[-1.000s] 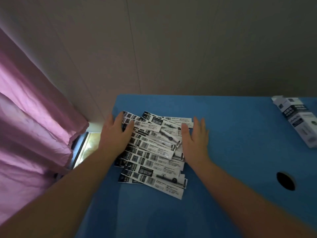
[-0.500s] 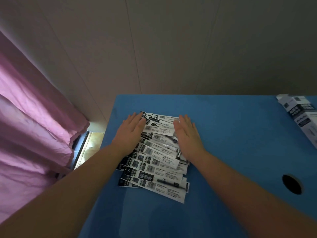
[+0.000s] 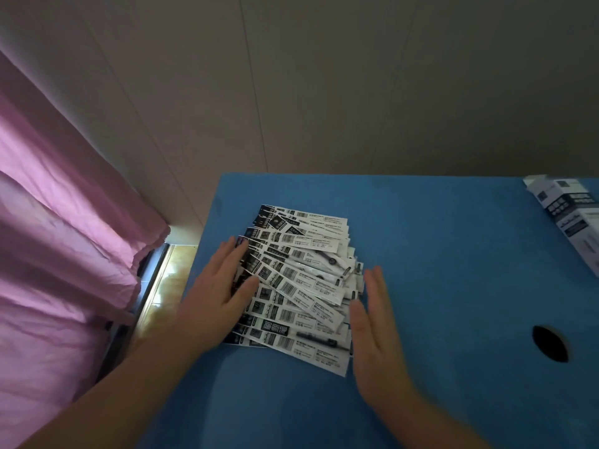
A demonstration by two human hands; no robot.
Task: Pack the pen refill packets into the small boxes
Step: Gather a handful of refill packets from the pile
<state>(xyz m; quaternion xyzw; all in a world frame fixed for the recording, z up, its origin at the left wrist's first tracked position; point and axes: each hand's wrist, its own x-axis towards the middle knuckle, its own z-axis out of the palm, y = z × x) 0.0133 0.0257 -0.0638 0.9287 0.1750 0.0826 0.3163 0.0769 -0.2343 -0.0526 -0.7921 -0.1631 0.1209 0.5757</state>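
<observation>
Pen refill packets (image 3: 301, 286) fanned loose on blue tabletop (image 3: 437, 238) — left hand (image 3: 223, 293) flat against pile edge, right hand (image 3: 372, 322) released beside it, both ungripping. Risk: slick packets sliding off the left edge.

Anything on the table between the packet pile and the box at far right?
Nothing visible. Bare blue table lies between the packets and the box. The round hole sits nearer the camera, off that line. The right hand flanks the pile, open, the left hand opposite.
</observation>
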